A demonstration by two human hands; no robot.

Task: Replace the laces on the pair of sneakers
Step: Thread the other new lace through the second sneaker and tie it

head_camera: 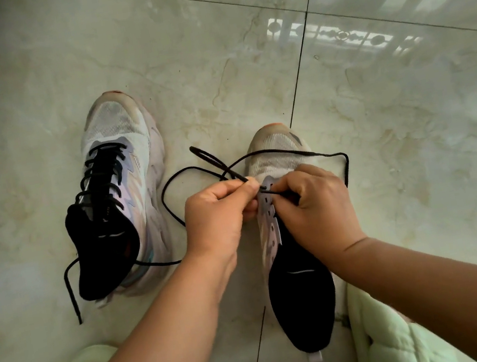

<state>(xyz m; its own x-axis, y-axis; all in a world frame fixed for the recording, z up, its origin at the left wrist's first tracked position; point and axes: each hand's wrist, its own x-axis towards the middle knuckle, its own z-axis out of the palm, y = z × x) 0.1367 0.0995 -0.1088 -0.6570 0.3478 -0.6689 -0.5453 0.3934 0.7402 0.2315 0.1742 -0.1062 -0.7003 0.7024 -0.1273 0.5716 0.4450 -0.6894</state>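
Head view: looking down at two sneakers on a tiled floor (210, 59). Left sneaker (123, 181) lying to the left, already laced in black, loose ends trailing toward the near side. Right sneaker (287, 235) sitting centre, toe pointing far, eyelets mostly bare.

Left hand (221, 215) curling shut, thumb and forefinger pinching the black lace (289, 150) just at the farthest eyelets. Right hand (314, 206) curling over the eyelet row, fingertips pinching the lace close beside the left hand's grip; exact hold partly hidden. Lace looping out widely to the left and right, a doubled end lying to the far left of the hands.

Judging the risks: loose loops crossing over each other, probably tangling or knotting when pulled through. Uneven ends likely if drawing one side further than the other. Tip possibly slipping out of the small eyelet, or entering from the wrong face. Green slippers (393, 338) lying near, close enough to catch the trailing lace.
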